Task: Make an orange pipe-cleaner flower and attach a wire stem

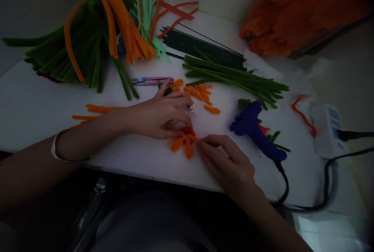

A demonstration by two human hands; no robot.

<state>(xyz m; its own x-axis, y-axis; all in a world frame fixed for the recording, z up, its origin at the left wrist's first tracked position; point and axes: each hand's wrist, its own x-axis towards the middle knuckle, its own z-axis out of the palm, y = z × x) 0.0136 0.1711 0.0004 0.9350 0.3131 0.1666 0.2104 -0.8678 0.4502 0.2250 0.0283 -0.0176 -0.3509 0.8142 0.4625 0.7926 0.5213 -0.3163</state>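
Observation:
A small flower (188, 151) of fuzzy pipe cleaner, with orange petals and a red part, lies low over the white table near its front edge. My left hand (163, 115) reaches across from the left and pinches it between thumb and finger at the red part. With its fingertips closed, my right hand (229, 162) grips an orange petal (194, 138) at the flower's right side. Whether this petal is joined to the flower is hidden by the fingers. Just beyond my left fingers lie several loose orange petals (212, 109) and purple thread snips (154, 81).
A blue glue gun (257, 133) with a black cord lies right of my hands, near a white power strip (329, 129). Green pipe cleaners (233, 76), dark green wires (201, 47) and an orange bundle (125, 22) lie behind. A large orange pile (300, 10) stands back right.

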